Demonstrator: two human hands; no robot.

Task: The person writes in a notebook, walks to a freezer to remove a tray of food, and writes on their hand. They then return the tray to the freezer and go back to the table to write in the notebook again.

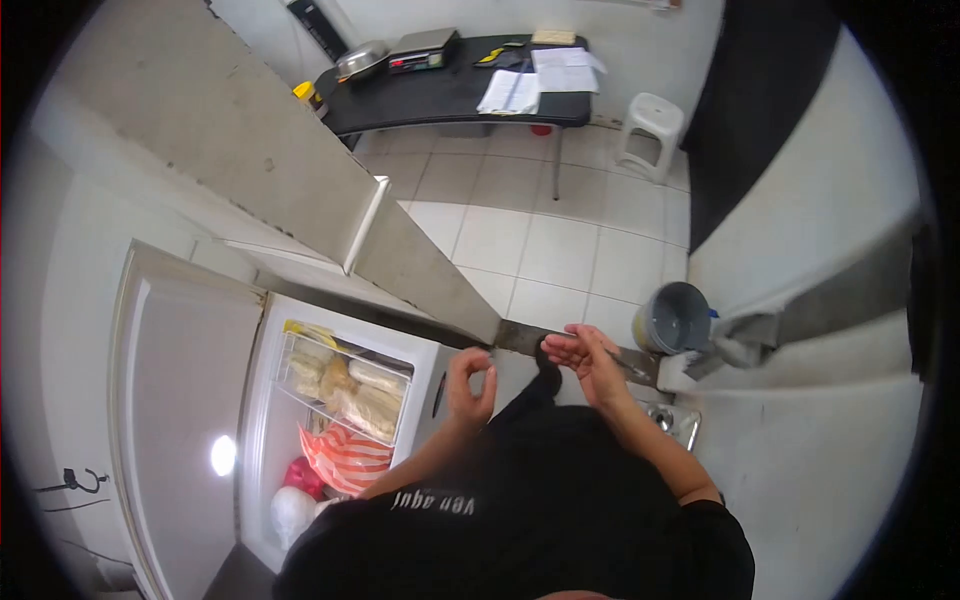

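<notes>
Bagged food (pixel 365 412) in open freezer (pixel 425 362) at left, two bare hands beside it
Bags in wire basket (pixel 345 354) – likely stiff, slick if frozen, best gripped round the middle; left hand (pixel 470 390) fingers curled, thumb apart; right hand (pixel 585 365) palm up, fingers nearly together – nothing visibly held

Two bare hands are showing: one left hand (pixel 472 390), one right hand (pixel 592 362). One chest freezer (pixel 428 365) is standing with one lid (pixel 185 400). One wire basket (pixel 347 352) is holding several packs (pixel 362 412), overlapping too much for a sure count. One striped bag (pixel 345 457) is lying inside. One tabletop (pixel 425 103) is carrying one scale (pixel 424 44), one metal bowl (pixel 362 60), overlapping papers (pixel 565 72) (count unclear). One stool (pixel 653 114), one bucket (pixel 650 328) are standing on the floor (pixel 490 235).
</notes>
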